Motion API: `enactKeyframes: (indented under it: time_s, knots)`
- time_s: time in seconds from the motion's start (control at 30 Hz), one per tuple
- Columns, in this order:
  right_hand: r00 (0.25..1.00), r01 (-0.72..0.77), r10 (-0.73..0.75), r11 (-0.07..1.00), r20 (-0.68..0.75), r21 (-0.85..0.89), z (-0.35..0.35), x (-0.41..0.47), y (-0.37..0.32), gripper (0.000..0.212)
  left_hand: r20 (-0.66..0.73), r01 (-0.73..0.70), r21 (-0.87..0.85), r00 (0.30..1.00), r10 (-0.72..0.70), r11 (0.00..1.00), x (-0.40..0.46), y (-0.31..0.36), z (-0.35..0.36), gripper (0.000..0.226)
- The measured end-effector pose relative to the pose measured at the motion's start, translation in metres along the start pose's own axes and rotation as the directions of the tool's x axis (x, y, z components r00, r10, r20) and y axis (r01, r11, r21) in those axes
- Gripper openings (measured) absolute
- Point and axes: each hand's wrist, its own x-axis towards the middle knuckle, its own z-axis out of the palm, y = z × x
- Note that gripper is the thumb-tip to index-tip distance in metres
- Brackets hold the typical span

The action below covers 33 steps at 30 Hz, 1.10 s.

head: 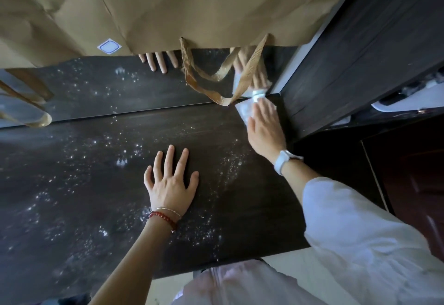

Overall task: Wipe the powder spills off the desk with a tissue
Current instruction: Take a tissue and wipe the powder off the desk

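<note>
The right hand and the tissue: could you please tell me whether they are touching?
Touching. The head view shows the right hand lying flat on the tissue, pressing it onto the desk.

Dark brown wood-grain desk top [216, 136]: matt, smooth, dusted with fine white powder specks [121, 162].
Rear mirror panel [120, 88]: glossy.
Large brown kraft paper sheet [192, 4]: matt, creased.
Tan woven ribbon handle [211, 77]: coarse cloth.
White crumpled tissue [243, 110]: soft paper.
Red bead bracelet [163, 218]: glossy.

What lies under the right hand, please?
A white tissue, pressed flat on the desk by the right hand. Its left part shows; the rest and any powder beneath are covered.
</note>
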Motion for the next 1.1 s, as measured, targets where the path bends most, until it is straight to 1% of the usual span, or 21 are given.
enactKeyframes:
  time_s: [0.07, 0.1, 0.13, 0.2, 0.3, 0.37, 0.4, 0.43, 0.5, 0.57, 0.6, 0.63, 0.67, 0.7, 0.77, 0.8, 0.83, 0.9, 0.97, 1.03, 1.1]
  knots:
    - [0.994, -0.107, 0.107, 0.994, 0.002, 0.016, -0.001, 0.000, 0.009, 0.052, 0.004, -0.004, 0.002, 1.000, 0.004, 1.000, 0.001, -0.001, 0.001, 0.057]
    - [0.995, -0.099, 0.099, 0.995, -0.006, 0.033, 0.001, -0.005, 0.005, 0.052, 0.002, -0.005, 0.002, 1.000, 0.005, 1.000, 0.001, -0.002, 0.001, 0.057]
    - [0.999, -0.030, 0.030, 0.999, -0.012, 0.033, 0.003, -0.017, -0.001, 0.052, -0.002, -0.005, 0.001, 1.000, 0.005, 1.000, 0.001, -0.002, 0.002, 0.056]
    - [0.973, 0.227, -0.228, 0.973, 0.028, 0.039, 0.009, -0.062, -0.015, 0.052, 0.004, -0.009, 0.006, 1.000, 0.009, 1.000, 0.000, -0.002, 0.001, 0.056]
    - [0.800, 0.573, -0.567, 0.819, 0.197, 0.030, 0.016, -0.143, -0.024, 0.053, 0.009, -0.008, -0.001, 1.000, 0.008, 1.000, 0.002, -0.003, 0.001, 0.056]
    - [0.721, 0.665, -0.644, 0.747, 0.256, 0.007, 0.013, -0.149, -0.013, 0.054, 0.015, -0.013, 0.001, 1.000, 0.013, 1.000, 0.002, -0.004, 0.001, 0.056]
    - [0.742, 0.651, -0.624, 0.757, 0.245, -0.044, 0.010, -0.134, -0.006, 0.053, 0.010, -0.014, 0.006, 1.000, 0.014, 1.000, 0.002, -0.005, 0.001, 0.056]
    - [0.802, 0.579, -0.554, 0.813, 0.224, -0.062, 0.007, -0.115, -0.002, 0.051, 0.003, -0.016, 0.008, 1.000, 0.016, 1.000, 0.001, -0.005, 0.001, 0.056]
    - [0.938, 0.318, -0.303, 0.945, 0.167, -0.072, 0.000, -0.064, 0.005, 0.050, -0.005, -0.018, 0.008, 1.000, 0.018, 1.000, 0.001, -0.004, 0.002, 0.055]
    - [0.986, 0.097, -0.088, 0.994, 0.139, -0.059, 0.000, -0.032, 0.000, 0.053, 0.000, -0.011, 0.003, 1.000, 0.011, 1.000, 0.001, -0.003, 0.002, 0.055]
    - [0.989, 0.067, -0.062, 0.997, 0.131, -0.031, 0.004, -0.033, -0.010, 0.055, 0.000, -0.009, -0.001, 1.000, 0.009, 1.000, 0.002, -0.003, 0.002, 0.055]
    - [0.985, 0.114, -0.113, 0.993, 0.129, -0.007, 0.010, -0.045, -0.021, 0.056, 0.000, -0.009, -0.005, 1.000, 0.009, 1.000, 0.002, -0.003, 0.003, 0.054]
    - [0.963, 0.234, -0.235, 0.972, 0.132, 0.026, 0.016, -0.069, -0.033, 0.056, 0.004, -0.013, -0.008, 1.000, 0.013, 1.000, 0.002, -0.004, 0.003, 0.053]
    - [0.912, 0.374, -0.377, 0.926, 0.161, 0.050, 0.021, -0.100, -0.044, 0.056, 0.006, -0.015, -0.013, 1.000, 0.015, 1.000, 0.002, -0.005, 0.002, 0.051]
    - [0.758, 0.606, -0.611, 0.789, 0.227, 0.101, 0.021, -0.152, -0.046, 0.055, 0.007, -0.010, -0.040, 1.000, 0.011, 0.999, 0.004, -0.006, 0.001, 0.048]
    - [0.705, 0.662, -0.666, 0.741, 0.244, 0.111, 0.019, -0.159, -0.036, 0.055, 0.005, -0.011, -0.054, 1.000, 0.011, 0.998, 0.004, -0.007, 0.001, 0.047]
    - [0.691, 0.682, -0.682, 0.725, 0.240, 0.096, 0.015, -0.151, -0.022, 0.053, 0.001, -0.012, -0.063, 1.000, 0.012, 0.998, 0.004, -0.006, 0.000, 0.046]
    - [0.796, 0.592, -0.581, 0.806, 0.173, -0.019, 0.007, -0.118, 0.001, 0.048, -0.005, -0.016, -0.065, 1.000, 0.016, 0.998, 0.005, -0.006, -0.003, 0.045]
    - [0.939, 0.339, -0.334, 0.938, 0.080, -0.073, -0.001, -0.078, 0.019, 0.045, 0.003, -0.024, -0.048, 1.000, 0.024, 0.999, 0.004, -0.005, -0.003, 0.045]
    - [0.986, 0.148, -0.144, 0.988, 0.084, -0.052, 0.000, -0.054, 0.018, 0.050, 0.005, -0.033, -0.049, 0.999, 0.033, 0.998, 0.003, -0.004, -0.005, 0.045]
    - [0.989, 0.136, -0.135, 0.991, 0.063, -0.007, 0.010, -0.055, -0.006, 0.052, -0.030, -0.037, -0.119, 0.999, 0.033, 0.992, 0.000, -0.003, -0.010, 0.042]
